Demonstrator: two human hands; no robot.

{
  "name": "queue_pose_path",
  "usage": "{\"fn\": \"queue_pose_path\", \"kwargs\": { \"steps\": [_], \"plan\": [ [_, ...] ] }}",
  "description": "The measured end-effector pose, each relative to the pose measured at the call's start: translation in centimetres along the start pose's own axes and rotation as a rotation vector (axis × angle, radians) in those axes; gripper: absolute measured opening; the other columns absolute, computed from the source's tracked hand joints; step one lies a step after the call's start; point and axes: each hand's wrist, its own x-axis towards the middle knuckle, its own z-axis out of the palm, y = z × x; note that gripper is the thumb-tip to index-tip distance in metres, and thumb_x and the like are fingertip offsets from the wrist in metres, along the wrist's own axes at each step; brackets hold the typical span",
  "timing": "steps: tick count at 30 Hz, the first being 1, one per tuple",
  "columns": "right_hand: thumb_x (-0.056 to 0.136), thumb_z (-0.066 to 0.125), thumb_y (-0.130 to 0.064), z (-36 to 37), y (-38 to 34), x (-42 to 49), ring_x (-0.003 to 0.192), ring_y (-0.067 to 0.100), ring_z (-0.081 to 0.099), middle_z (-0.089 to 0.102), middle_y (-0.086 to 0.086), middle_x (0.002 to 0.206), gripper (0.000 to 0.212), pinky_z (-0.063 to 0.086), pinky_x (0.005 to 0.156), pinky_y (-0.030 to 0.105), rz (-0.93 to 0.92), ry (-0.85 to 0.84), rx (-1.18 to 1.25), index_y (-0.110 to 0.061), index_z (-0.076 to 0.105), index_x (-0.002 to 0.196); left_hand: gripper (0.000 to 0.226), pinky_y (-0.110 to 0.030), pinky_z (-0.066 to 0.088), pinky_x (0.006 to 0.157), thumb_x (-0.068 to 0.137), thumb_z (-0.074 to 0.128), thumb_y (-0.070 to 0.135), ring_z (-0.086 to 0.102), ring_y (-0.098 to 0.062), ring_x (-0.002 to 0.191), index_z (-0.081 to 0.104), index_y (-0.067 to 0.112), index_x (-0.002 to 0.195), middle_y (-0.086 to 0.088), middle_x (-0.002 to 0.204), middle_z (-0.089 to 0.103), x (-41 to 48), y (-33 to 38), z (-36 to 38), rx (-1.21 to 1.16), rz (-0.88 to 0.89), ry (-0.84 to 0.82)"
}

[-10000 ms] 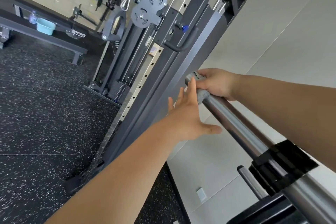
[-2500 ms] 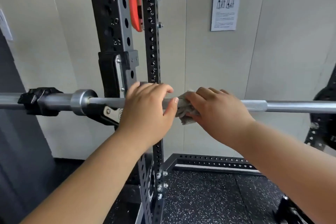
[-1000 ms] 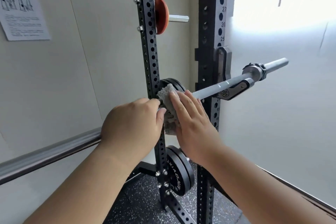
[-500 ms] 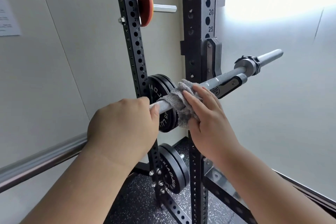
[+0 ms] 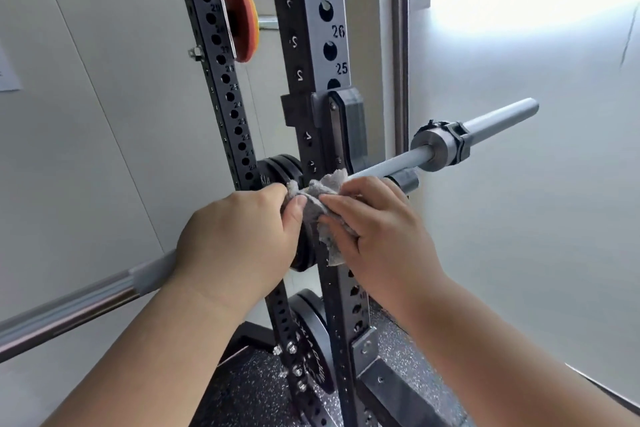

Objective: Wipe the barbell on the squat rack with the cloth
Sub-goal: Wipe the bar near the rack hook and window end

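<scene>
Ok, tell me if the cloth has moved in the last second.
Yes: the cloth slid along the bar toward the hook on the front post.

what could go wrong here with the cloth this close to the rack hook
1. The cloth has a loose edge hanging in front of the upright; it could snag on the hook or a hole.
2. The right hand sits close to the hook, so its fingers might get pinched if the barbell rolls.
3. The left hand grips the barbell, so that stretch may go unwiped.

grey cloth (image 5: 323, 215), silver barbell (image 5: 388, 166), black squat rack (image 5: 225, 104)
</scene>
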Motion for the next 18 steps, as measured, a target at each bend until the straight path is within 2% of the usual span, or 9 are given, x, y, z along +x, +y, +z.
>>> {"fn": "queue_pose_path", "kwargs": {
  "steps": [5, 9, 12, 14, 18],
  "plan": [
    [0.096, 0.066, -0.026, -3.0, 5.0, 2.6, 0.093, 0.023, 0.063, 0.068, -0.002, 0.101, 0.02, 0.054, 0.082, 0.04, 0.177, 0.127, 0.043, -0.019, 0.08, 0.109, 0.058, -0.034, 0.044, 0.065, 0.099, 0.005, 0.065, 0.056, -0.02, 0.072, 0.049, 0.029, 0.089, 0.008, 0.076, 0.063, 2.5, 1.9, 1.3, 0.01, -0.036, -0.161],
    [0.096, 0.064, -0.022, -4.1, 10.5, 4.1, 0.1, 0.019, 0.064, 0.069, -0.007, 0.109, 0.025, 0.052, 0.093, 0.036, 0.395, 0.117, 0.041, -0.03, 0.076, 0.116, 0.058, -0.032, 0.047, 0.063, 0.102, 0.01, 0.064, 0.056, -0.016, 0.067, 0.051, 0.028, 0.083, 0.007, 0.072, 0.06, 4.2, 3.3, 2.4, 0.076, -0.051, -0.212],
    [0.096, 0.062, -0.019, -3.8, 13.7, 4.4, 0.102, 0.018, 0.063, 0.068, -0.007, 0.113, 0.027, 0.05, 0.095, 0.033, 0.52, 0.137, 0.04, -0.032, 0.074, 0.117, 0.058, -0.031, 0.05, 0.063, 0.103, 0.014, 0.061, 0.057, -0.017, 0.065, 0.05, 0.024, 0.078, 0.006, 0.069, 0.058, 4.9, 4.1, 3.1, 0.104, -0.067, -0.209],
    [0.096, 0.06, -0.017, -3.3, 14.9, 4.3, 0.103, 0.015, 0.062, 0.066, -0.009, 0.113, 0.029, 0.05, 0.094, 0.033, 0.531, 0.143, 0.052, -0.034, 0.075, 0.115, 0.058, -0.031, 0.052, 0.063, 0.101, 0.011, 0.06, 0.058, -0.019, 0.065, 0.051, 0.024, 0.08, 0.005, 0.069, 0.058, 5.3, 4.5, 3.4, 0.157, -0.066, -0.186],
    [0.097, 0.065, -0.026, -0.8, 15.1, 2.6, 0.098, 0.016, 0.064, 0.064, -0.009, 0.114, 0.029, 0.056, 0.088, 0.037, 0.399, 0.004, 0.059, -0.033, 0.075, 0.122, 0.058, -0.029, 0.051, 0.06, 0.098, 0.007, 0.06, 0.058, -0.02, 0.062, 0.05, 0.024, 0.083, 0.004, 0.066, 0.054, 5.9, 5.8, 4.3, 0.262, -0.028, -0.114]
  ]
}}
